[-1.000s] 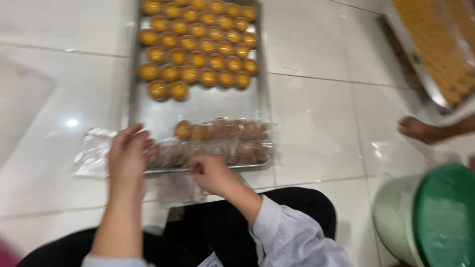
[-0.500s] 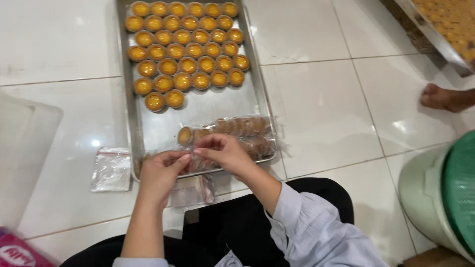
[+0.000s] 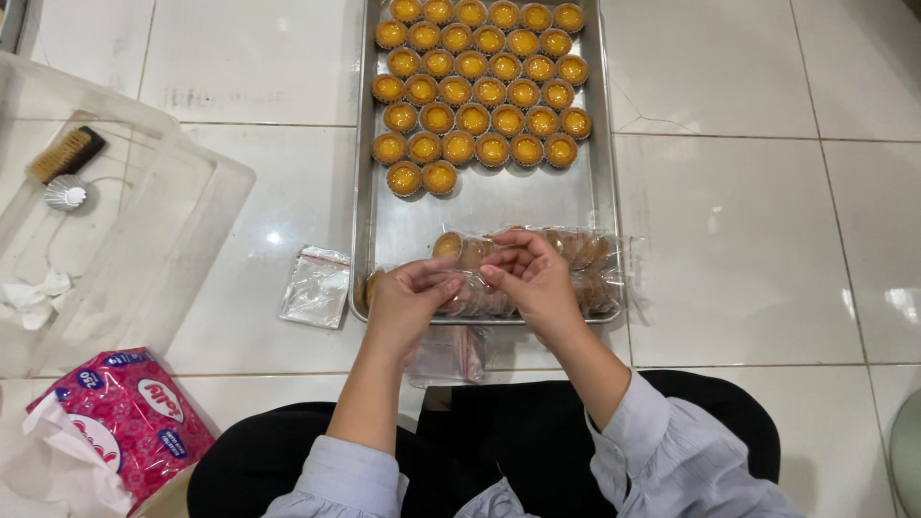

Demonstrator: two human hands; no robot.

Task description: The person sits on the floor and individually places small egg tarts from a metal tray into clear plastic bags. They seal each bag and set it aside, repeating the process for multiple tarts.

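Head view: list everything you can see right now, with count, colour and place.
Metal tray: one, silver, on the white tiled floor ahead.
Small tarts: about thirty, golden-yellow, in rows on the tray's far half.
Bagged tarts: several clear packs, tray's near end.
Empty clear bags: one left of the tray, more at its near edge.
Clear plastic lid: one, far left.
Brush: one, brown, on that lid.
Tissue pack: one, pink, bottom left.
Left hand and right hand: fingertips together on a clear bag above the bagged tarts.
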